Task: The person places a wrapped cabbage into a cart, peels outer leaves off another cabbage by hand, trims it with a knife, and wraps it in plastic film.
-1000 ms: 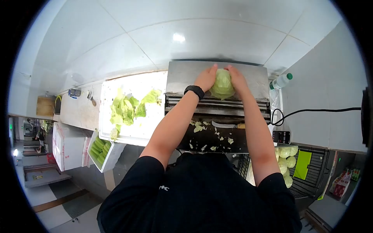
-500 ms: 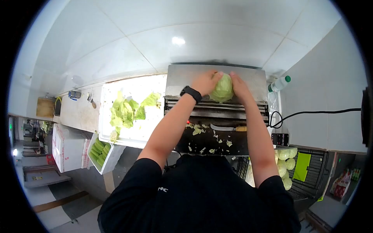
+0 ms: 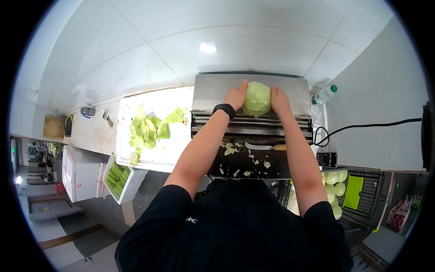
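A pale green cabbage (image 3: 257,99) sits on the metal top of a steel bench unit (image 3: 213,90), its surface glossy. My left hand (image 3: 235,97), below a black watch, presses against the cabbage's left side with fingers curled. On the opposite side, my right hand (image 3: 279,99) is closed against its edge. Far-side fingertips are partly hidden. Nearer to me, a curved knife (image 3: 258,146) with a wooden handle lies on the dark front ledge (image 3: 281,167), among cabbage scraps (image 3: 230,149).
Loose outer leaves (image 3: 147,129) lie on a white tray (image 3: 176,102) at left. A foam box (image 3: 131,188) holds green vegetables. At right are a bottle (image 3: 325,94), a black cable (image 3: 371,128), a phone (image 3: 326,159) and more cabbages (image 3: 331,190) beside a black crate (image 3: 368,190).
The cabbage has turned or tipped slightly between my hands. Both hands have come down from its far top to its sides, and the fingers are more curled.
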A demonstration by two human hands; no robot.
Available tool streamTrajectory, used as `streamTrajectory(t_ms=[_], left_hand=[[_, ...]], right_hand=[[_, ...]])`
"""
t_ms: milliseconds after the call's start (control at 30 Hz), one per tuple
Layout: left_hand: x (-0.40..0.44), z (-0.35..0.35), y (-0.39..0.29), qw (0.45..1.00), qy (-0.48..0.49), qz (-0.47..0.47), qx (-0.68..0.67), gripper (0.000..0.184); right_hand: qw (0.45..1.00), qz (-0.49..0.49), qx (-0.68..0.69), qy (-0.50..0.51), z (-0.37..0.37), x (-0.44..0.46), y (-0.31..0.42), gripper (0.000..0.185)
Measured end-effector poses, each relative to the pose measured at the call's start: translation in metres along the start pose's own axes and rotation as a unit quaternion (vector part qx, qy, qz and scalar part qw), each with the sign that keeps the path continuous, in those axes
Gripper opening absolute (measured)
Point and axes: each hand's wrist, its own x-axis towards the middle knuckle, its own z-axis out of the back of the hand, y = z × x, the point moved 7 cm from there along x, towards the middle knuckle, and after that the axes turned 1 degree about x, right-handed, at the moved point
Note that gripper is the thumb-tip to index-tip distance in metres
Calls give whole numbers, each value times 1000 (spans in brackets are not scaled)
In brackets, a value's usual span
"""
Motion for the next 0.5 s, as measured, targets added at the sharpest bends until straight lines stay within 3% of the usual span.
streamTrajectory(t_ms=[100,167,233,300,333,400,433,467,500], left_hand=[[7,-1,14,998,-36,31,-46,77],[2,7,17,993,-74,38,-79,76],[-18,37,-19,981,-115,-82,136,70],[-39,48,-43,966,-107,-98,214,68],[-44,50,-52,944,-102,-119,289,66],[-37,48,-47,956,-59,-91,272,66],[-34,43,-42,965,-17,-63,252,66],[-32,38,-34,965,-18,-58,254,66],[-25,29,-14,987,-7,-27,161,70]], right_hand=[[997,4,69,-26,7,-4,-7,38],[999,32,33,-11,32,-15,15,37],[998,60,-2,2,48,-16,27,36],[982,178,-9,-66,65,-21,34,39],[982,177,-8,-64,66,-19,32,39],[992,93,56,65,49,-11,17,48],[992,93,59,68,42,-10,13,48],[986,22,123,114,23,-10,2,51],[968,-48,186,160,6,-13,-5,55]])
